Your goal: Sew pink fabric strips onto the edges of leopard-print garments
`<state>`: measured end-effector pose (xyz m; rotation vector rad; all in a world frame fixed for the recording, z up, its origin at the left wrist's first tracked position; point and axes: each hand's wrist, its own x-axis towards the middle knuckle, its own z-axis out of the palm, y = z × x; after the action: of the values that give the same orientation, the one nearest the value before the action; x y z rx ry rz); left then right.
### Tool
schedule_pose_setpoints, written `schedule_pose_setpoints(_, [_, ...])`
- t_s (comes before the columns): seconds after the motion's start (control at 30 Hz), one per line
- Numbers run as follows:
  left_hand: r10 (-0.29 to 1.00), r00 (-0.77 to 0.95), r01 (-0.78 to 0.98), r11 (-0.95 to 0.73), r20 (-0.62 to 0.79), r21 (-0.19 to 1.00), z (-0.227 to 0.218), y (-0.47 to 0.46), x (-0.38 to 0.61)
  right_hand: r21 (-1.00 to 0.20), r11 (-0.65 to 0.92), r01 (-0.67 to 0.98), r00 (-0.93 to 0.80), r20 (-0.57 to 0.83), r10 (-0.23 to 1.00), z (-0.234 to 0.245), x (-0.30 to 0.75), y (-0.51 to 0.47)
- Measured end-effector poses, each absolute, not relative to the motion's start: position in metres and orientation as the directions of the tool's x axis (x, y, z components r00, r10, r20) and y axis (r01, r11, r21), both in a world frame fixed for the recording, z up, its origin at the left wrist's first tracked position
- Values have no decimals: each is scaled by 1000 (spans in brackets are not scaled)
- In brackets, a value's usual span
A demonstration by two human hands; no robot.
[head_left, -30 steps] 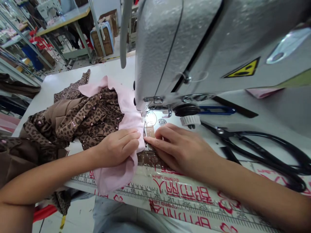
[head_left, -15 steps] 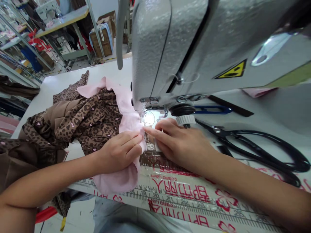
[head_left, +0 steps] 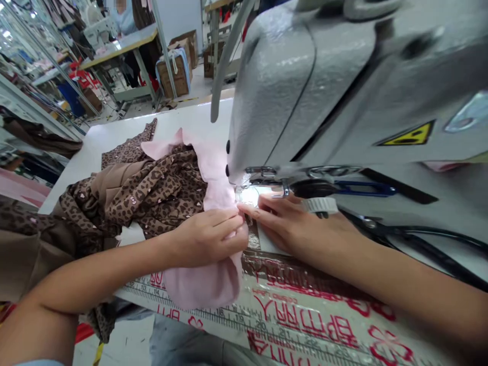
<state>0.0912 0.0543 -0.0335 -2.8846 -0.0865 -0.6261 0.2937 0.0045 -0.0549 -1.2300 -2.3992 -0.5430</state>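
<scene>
My left hand (head_left: 213,236) is closed on the edge of a pale pink fabric piece (head_left: 204,284), gripping it just in front of the needle area of a grey sewing machine (head_left: 274,96). The pink piece runs back past the presser foot (head_left: 239,194) along its left side and borders a brown leopard-print garment (head_left: 163,190) bunched on the left. My right hand (head_left: 293,223) lies on the machine bed with its fingers apart. Its index fingertip touches the pink edge beside my left fingertips. The needle tip is too small to make out.
Black scissors (head_left: 369,223) lie right of my right hand, partly behind my forearm. Behind them are a blue-framed tool (head_left: 366,188) and a dark flat strip (head_left: 400,186). A measuring tape strip (head_left: 190,308) runs along the front edge. A person sits at a farther table (head_left: 118,48).
The view has shifted, so the machine, fabric and both hands sit farther right and slightly lower. Both hands keep about the same places on the pink fabric.
</scene>
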Motion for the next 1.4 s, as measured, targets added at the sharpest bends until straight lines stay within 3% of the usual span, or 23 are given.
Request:
schedule_pose_setpoints(0.1, [11, 931, 70, -986, 364, -149, -28, 50, 84, 99, 535, 839, -511, 482, 712, -60, 296, 5])
schedule_pose_setpoints(0.2, [73, 917, 92, -995, 392, -30, -22, 33, 78, 0, 598, 802, -538, 436, 721, -66, 299, 6])
schedule_pose_setpoints(0.3, [215, 909, 194, -977, 356, 93, -19, 9, 77, -76, 650, 756, -567, 420, 709, -71, 301, 8])
schedule_pose_setpoints(0.43, [460, 826, 464, -883, 327, 69, -26, -6, 75, -145, 666, 732, -562, 425, 710, -69, 298, 9])
schedule_pose_setpoints(0.53, [649, 694, 577, -760, 310, 300, -28, 8, 67, -201, 662, 722, -565, 383, 731, -60, 293, 9])
schedule_pose_setpoints(0.67, [879, 463, 628, -415, 113, 659, -18, 40, 62, -330, 628, 705, -535, 333, 776, -50, 287, 12])
schedule_pose_setpoints(0.77, [909, 417, 555, -265, 11, 788, -13, 56, 65, -413, 564, 715, -459, 330, 825, -51, 282, 14])
schedule_pose_setpoints(0.87, [891, 455, 522, -258, -10, 813, -14, 63, 68, -479, 521, 707, -400, 337, 853, -51, 275, 15])
schedule_pose_setpoints(1.0, [829, 542, 553, -474, 137, 685, -13, 62, 71, -532, 506, 679, -362, 357, 861, -49, 268, 16])
schedule_pose_setpoints(1.1, [697, 639, 578, -714, 326, 395, -8, 57, 74, -544, 476, 691, -337, 340, 878, -48, 267, 18])
schedule_pose_setpoints(1.23, [452, 798, 512, -857, 400, -53, -4, 55, 79, -588, 447, 674, -336, 296, 894, -51, 271, 20])
schedule_pose_setpoints(1.4, [248, 884, 374, -884, 396, -280, -4, 59, 81, -600, 446, 664, -330, 299, 895, -54, 273, 22])
